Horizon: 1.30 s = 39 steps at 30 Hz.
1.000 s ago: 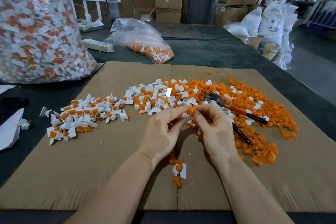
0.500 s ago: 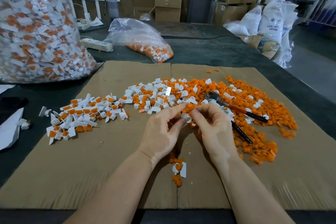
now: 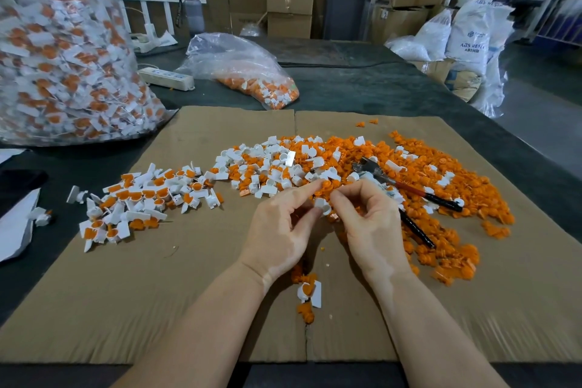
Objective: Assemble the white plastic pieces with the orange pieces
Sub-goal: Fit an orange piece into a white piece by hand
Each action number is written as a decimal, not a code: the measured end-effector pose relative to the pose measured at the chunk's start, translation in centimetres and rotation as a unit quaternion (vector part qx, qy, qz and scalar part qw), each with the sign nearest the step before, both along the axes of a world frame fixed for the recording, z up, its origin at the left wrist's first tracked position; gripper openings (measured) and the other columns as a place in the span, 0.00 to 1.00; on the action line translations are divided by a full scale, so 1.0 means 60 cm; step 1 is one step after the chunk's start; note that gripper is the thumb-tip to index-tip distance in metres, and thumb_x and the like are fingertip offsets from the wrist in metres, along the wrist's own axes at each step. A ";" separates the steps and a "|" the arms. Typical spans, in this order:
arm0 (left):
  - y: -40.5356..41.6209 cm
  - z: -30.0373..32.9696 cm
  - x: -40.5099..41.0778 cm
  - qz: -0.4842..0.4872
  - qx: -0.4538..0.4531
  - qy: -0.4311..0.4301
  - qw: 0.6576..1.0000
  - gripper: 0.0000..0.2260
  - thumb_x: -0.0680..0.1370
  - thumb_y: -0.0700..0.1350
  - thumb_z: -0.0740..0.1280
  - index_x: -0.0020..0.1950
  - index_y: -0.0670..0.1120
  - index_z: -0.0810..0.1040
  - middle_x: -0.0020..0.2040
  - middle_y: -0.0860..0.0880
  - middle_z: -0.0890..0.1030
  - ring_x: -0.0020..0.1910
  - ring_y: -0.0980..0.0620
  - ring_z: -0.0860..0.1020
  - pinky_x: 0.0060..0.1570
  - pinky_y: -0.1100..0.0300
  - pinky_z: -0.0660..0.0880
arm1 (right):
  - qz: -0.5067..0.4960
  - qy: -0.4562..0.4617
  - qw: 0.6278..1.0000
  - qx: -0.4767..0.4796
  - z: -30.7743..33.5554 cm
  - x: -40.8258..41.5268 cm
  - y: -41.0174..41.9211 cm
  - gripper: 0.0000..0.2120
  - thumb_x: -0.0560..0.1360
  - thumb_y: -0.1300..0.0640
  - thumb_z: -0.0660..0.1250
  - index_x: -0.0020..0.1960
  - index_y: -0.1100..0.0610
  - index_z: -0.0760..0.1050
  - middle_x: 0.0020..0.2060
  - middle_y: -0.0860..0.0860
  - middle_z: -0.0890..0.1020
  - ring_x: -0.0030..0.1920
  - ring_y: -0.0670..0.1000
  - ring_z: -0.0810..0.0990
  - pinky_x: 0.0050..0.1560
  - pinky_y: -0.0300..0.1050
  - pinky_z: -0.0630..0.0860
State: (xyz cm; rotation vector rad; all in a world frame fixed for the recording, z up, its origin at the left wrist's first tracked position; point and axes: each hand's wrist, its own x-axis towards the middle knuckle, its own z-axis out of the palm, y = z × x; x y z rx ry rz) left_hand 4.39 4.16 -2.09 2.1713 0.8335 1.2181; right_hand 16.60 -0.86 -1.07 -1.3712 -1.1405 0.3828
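Note:
My left hand (image 3: 280, 230) and my right hand (image 3: 368, 224) meet over the middle of the cardboard sheet (image 3: 189, 293). Together they pinch a small white plastic piece (image 3: 322, 205) between thumbs and fingertips, with an orange piece showing at my left fingertips. Just beyond the hands lies a mixed pile of loose white pieces (image 3: 271, 164) and orange pieces (image 3: 441, 186). A heap of assembled white-and-orange pieces (image 3: 138, 198) lies to the left. One assembled piece (image 3: 310, 291) rests between my forearms.
Red-and-black-handled pliers (image 3: 409, 192) lie in the orange pile right of my hands. A large clear bag of assembled pieces (image 3: 63, 57) stands at far left, a smaller bag (image 3: 245, 72) and a power strip (image 3: 167, 77) behind the cardboard. White paper (image 3: 15, 230) lies at left.
Both hands have stayed in place; the fingers shifted slightly around the white piece, which now shows more clearly between the fingertips.

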 end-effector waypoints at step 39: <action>0.011 0.016 -0.008 0.026 -0.220 -0.087 0.971 0.09 0.76 0.39 0.67 0.54 0.49 0.81 0.41 0.52 0.82 0.40 0.61 0.79 0.42 0.74 0.73 | -0.045 -0.188 0.981 -0.017 -0.018 -0.006 0.000 0.06 0.72 0.62 0.68 0.36 0.58 0.76 0.30 0.48 0.76 0.32 0.47 0.73 0.34 0.46 0.74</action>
